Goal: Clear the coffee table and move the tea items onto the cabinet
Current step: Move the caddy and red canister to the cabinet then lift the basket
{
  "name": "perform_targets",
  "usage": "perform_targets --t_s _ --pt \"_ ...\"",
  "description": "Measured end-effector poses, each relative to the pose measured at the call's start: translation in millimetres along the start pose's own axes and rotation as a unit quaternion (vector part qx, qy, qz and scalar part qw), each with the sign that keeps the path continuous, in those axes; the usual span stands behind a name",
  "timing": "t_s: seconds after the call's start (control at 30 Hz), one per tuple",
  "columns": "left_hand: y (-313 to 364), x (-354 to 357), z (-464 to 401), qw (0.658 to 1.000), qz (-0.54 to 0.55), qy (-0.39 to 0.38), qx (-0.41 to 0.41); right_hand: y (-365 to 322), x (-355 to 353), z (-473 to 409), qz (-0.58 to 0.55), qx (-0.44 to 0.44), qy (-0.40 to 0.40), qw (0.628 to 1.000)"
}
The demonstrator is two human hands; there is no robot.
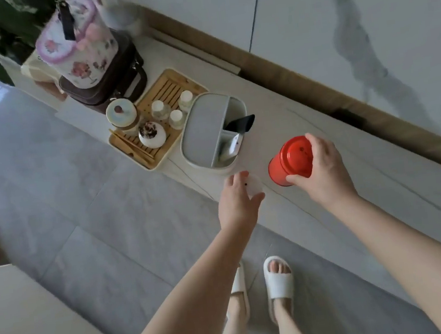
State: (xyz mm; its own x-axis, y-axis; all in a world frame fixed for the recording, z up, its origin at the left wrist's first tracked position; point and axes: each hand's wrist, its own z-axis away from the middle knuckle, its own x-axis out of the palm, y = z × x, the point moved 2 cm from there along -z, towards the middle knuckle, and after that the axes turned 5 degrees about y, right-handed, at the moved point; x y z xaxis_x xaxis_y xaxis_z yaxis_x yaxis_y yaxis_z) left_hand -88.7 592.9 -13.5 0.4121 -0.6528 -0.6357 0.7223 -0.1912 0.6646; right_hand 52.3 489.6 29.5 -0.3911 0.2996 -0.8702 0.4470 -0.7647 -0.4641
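Observation:
My right hand grips a red round tea tin by its top, just over the low white cabinet. My left hand is closed over a small white round lid or cup at the cabinet's front edge. Further left on the cabinet sits a bamboo tea tray with a lidded white pot, a white bowl with dark dried bits and three small cups.
A grey two-part organiser box holding a black remote stands between tray and tin. A floral tin rests on a dark case, with a plant behind. A white table corner is at lower left. Grey floor tiles and my slippered feet lie below.

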Motion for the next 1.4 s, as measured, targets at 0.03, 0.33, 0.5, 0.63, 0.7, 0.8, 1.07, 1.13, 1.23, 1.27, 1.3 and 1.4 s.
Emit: perform_targets --t_s 0.03,0.33,0.5,0.63,0.7,0.8,1.07,1.13,1.23,1.27,1.3,1.4 --pt "1 8 -7 1.000 0.006 -0.004 0.002 3 4 -7 0.005 -0.004 -0.001 1.000" --pt "6 75 -60 0.999 -0.018 -0.012 -0.024 32 43 -67 0.036 -0.045 -0.022 0.998" --pt "3 91 -78 0.997 -0.054 -0.005 -0.049 40 59 -82 0.035 -0.068 -0.034 0.996" --pt "-2 98 -86 0.996 -0.055 0.000 -0.066 42 66 -90 0.022 -0.070 -0.040 0.997" --pt "-5 101 -91 0.996 -0.048 0.005 -0.069 42 67 -93 0.019 -0.078 -0.040 0.996" --pt "-8 104 -97 0.997 -0.036 0.010 -0.072 42 69 -94 0.027 -0.091 -0.040 0.995" --pt "-6 104 -98 0.995 -0.051 0.007 -0.082 42 69 -89 0.031 -0.082 -0.060 0.994" --pt "-5 98 -92 0.994 -0.055 0.005 -0.094 42 63 -85 0.029 -0.073 -0.065 0.995" --pt "-2 83 -77 0.992 -0.057 -0.001 -0.112 39 50 -74 0.040 -0.067 -0.076 0.994" --pt "0 78 -71 0.992 -0.053 -0.002 -0.118 37 45 -69 0.045 -0.064 -0.082 0.994" --pt "2 72 -64 0.991 -0.048 -0.002 -0.125 35 40 -63 0.047 -0.063 -0.087 0.993" --pt "9 51 -40 0.988 -0.040 0.003 -0.148 25 24 -43 0.031 -0.072 -0.106 0.991"
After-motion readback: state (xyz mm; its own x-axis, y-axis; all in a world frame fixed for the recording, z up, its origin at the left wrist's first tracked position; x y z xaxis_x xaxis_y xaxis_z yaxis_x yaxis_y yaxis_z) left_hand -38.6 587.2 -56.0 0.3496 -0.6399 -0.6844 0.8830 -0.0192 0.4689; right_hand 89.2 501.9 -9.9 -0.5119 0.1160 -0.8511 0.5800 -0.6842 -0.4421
